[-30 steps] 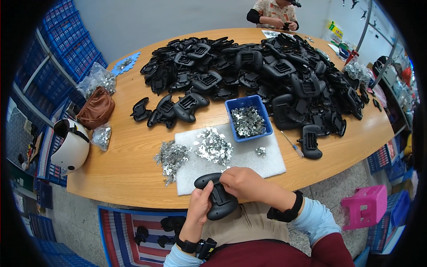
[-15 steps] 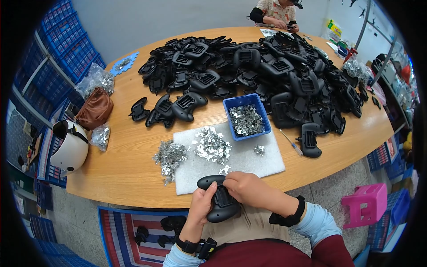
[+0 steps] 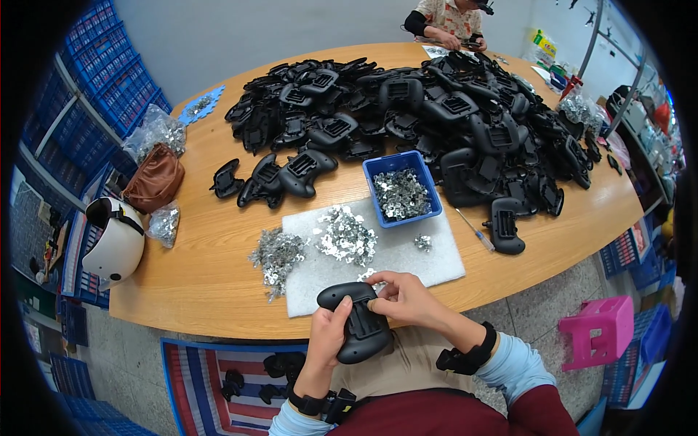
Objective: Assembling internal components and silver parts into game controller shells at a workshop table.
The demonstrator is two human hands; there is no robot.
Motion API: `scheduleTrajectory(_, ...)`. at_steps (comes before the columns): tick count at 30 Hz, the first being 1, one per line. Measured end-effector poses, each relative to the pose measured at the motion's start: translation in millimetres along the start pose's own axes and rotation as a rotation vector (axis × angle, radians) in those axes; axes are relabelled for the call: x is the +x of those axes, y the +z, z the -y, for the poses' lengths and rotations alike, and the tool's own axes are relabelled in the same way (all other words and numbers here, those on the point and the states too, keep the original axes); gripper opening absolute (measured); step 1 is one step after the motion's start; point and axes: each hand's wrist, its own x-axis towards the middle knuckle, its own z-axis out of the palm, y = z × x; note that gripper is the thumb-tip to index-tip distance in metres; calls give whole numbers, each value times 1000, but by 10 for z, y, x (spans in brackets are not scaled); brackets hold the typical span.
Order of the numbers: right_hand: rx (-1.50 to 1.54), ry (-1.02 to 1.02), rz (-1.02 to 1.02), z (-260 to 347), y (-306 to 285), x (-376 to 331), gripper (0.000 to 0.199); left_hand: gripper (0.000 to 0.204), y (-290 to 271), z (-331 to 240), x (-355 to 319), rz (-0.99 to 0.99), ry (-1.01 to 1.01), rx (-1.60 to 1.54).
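A black game controller shell (image 3: pixel 355 340) is in my left hand (image 3: pixel 329 334), held over my lap at the table's near edge. My left thumb lies across its front and the fingers go behind it. On the shell's upper right edge, my right hand (image 3: pixel 408 299) has its thumb pressed near the slotted middle. Its index finger curves round past the top edge; whether a small part is under the thumb cannot be seen. Just beyond the hands, bright metal clips (image 3: pixel 347 236) lie heaped on a white foam mat (image 3: pixel 436 265), with duller clips (image 3: pixel 278 258) at its left edge.
A blue bin (image 3: pixel 403 224) of clips stands on the mat's far side. Beyond it rises a large pile of black controller shells (image 3: pixel 400 94). A screwdriver (image 3: pixel 476 231) lies right of the mat. At left are a white helmet (image 3: pixel 120 247) and brown bag (image 3: pixel 154 178). A co-worker (image 3: pixel 454 25) sits opposite.
My right hand has opened out somewhat, its index finger lifting while the thumb stays by the shell's middle. The shell has shifted slightly left in my left hand.
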Motion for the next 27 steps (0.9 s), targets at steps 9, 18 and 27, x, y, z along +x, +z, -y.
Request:
scheduleTrajectory(9, -16, -82, -151, -57, 257, -116, 38, 28, -59, 55, -184, -57, -23, 10)
scheduleTrajectory(18, 142, -63, -55, -181, 400, -156, 38, 36, -208, 71, -277, 27, -237, -232)
scheduleTrajectory(27, 126, -58, -29, -160, 182, -193, 39, 23, -95, 159, -211, -34, -48, -134)
